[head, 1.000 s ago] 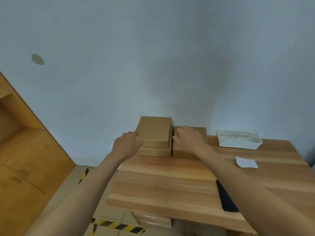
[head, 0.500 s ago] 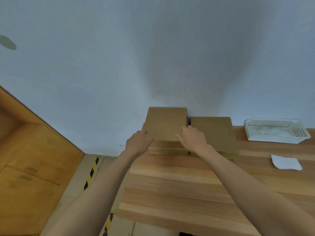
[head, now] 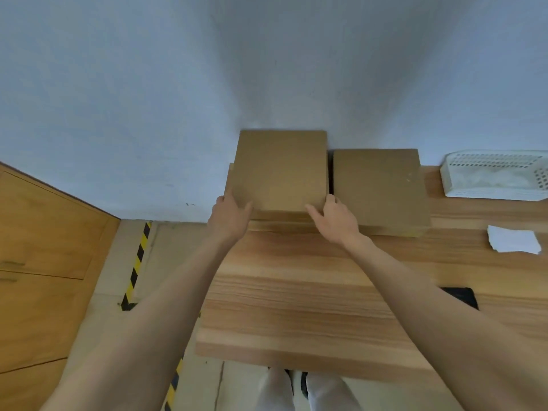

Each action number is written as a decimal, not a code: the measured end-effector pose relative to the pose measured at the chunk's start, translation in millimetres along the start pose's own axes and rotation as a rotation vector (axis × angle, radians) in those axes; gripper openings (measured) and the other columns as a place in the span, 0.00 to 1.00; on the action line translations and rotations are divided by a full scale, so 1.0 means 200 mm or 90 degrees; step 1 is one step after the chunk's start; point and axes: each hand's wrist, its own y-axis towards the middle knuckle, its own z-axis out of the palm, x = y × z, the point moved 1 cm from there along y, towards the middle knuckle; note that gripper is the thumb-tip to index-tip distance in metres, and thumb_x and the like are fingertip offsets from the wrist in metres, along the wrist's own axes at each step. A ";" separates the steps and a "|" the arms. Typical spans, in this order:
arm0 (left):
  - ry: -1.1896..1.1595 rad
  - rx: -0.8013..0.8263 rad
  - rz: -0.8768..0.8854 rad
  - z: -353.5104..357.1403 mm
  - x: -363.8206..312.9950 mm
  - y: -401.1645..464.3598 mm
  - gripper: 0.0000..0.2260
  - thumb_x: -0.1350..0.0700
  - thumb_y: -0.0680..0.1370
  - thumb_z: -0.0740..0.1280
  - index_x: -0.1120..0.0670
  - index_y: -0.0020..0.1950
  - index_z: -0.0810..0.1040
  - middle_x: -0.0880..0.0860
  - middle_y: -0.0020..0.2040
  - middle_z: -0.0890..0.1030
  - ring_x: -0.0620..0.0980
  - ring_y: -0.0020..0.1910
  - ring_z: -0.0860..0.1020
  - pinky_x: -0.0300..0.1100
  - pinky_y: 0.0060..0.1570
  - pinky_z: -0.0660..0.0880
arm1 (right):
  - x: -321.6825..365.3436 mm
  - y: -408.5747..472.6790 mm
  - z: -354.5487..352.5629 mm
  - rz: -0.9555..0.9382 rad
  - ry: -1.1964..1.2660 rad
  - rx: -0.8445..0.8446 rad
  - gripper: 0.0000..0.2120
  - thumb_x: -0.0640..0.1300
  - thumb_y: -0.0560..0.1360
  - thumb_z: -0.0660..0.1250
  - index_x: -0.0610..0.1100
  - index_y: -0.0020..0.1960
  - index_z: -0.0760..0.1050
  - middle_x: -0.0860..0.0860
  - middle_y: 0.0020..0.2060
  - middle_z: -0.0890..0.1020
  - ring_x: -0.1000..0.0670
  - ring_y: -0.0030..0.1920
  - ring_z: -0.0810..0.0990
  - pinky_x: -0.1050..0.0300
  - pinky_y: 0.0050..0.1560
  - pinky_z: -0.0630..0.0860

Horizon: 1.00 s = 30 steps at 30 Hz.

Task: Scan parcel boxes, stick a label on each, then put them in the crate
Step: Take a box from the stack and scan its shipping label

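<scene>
A flat brown parcel box (head: 280, 170) tops a stack at the back left of the wooden table (head: 296, 307), against the wall. My left hand (head: 229, 216) grips its near left corner and my right hand (head: 335, 218) grips its near right corner, thumbs on the lid. A lower box (head: 281, 218) of the stack shows under it. A second brown box (head: 379, 188) lies just to the right. The white perforated crate (head: 498, 176) stands at the back right.
White label paper (head: 513, 242) lies on the table right of the boxes. A black flat device (head: 461, 296) lies near the right edge, partly behind my forearm. Wooden cabinets (head: 44, 262) stand on the left, with yellow-black floor tape (head: 138, 256) beside them.
My right hand left the right-hand box and came to the top box's near right corner; my left hand closed on its near left corner. The camera moved closer and tilted down.
</scene>
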 end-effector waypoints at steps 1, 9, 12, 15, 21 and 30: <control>-0.024 -0.008 -0.009 0.00 0.01 0.02 0.28 0.41 0.80 0.63 0.56 0.74 0.68 0.56 0.66 0.73 0.58 0.63 0.75 0.56 0.60 0.74 | 0.00 0.02 0.02 0.013 0.023 0.002 0.33 0.62 0.83 0.56 0.35 0.73 0.63 0.39 0.64 0.75 0.38 0.64 0.74 0.44 0.58 0.73; -0.276 0.087 -0.073 0.07 0.14 0.18 0.22 0.47 0.78 0.71 0.53 0.69 0.74 0.46 0.56 0.80 0.48 0.55 0.79 0.41 0.53 0.73 | -0.05 0.17 0.11 0.110 0.170 -0.018 0.36 0.64 0.81 0.60 0.37 0.76 0.64 0.39 0.74 0.68 0.39 0.75 0.65 0.42 0.71 0.68; -0.353 0.132 -0.083 0.10 0.20 0.21 0.24 0.47 0.78 0.73 0.52 0.71 0.73 0.46 0.59 0.79 0.49 0.60 0.77 0.44 0.59 0.71 | -0.09 0.21 0.15 0.127 0.235 -0.023 0.35 0.63 0.80 0.62 0.40 0.77 0.65 0.40 0.75 0.68 0.41 0.78 0.60 0.42 0.76 0.64; -0.391 0.137 -0.088 0.13 0.23 0.22 0.26 0.46 0.77 0.74 0.53 0.72 0.72 0.47 0.60 0.80 0.49 0.60 0.77 0.45 0.61 0.71 | -0.11 0.21 0.19 0.121 0.285 -0.034 0.37 0.62 0.80 0.63 0.40 0.79 0.60 0.43 0.77 0.67 0.43 0.80 0.57 0.42 0.78 0.59; -0.414 0.135 -0.090 0.11 0.25 0.15 0.26 0.47 0.75 0.75 0.53 0.70 0.75 0.47 0.60 0.81 0.49 0.61 0.78 0.45 0.62 0.74 | -0.12 0.18 0.17 0.144 0.332 -0.018 0.40 0.67 0.75 0.65 0.43 0.77 0.64 0.46 0.72 0.73 0.43 0.71 0.72 0.41 0.71 0.71; -0.402 0.145 -0.046 0.11 0.39 -0.26 0.24 0.49 0.76 0.75 0.50 0.71 0.75 0.43 0.58 0.82 0.42 0.56 0.79 0.43 0.60 0.75 | -0.13 -0.27 0.22 0.165 0.350 -0.023 0.28 0.55 0.80 0.67 0.41 0.74 0.69 0.47 0.67 0.77 0.45 0.67 0.75 0.50 0.67 0.72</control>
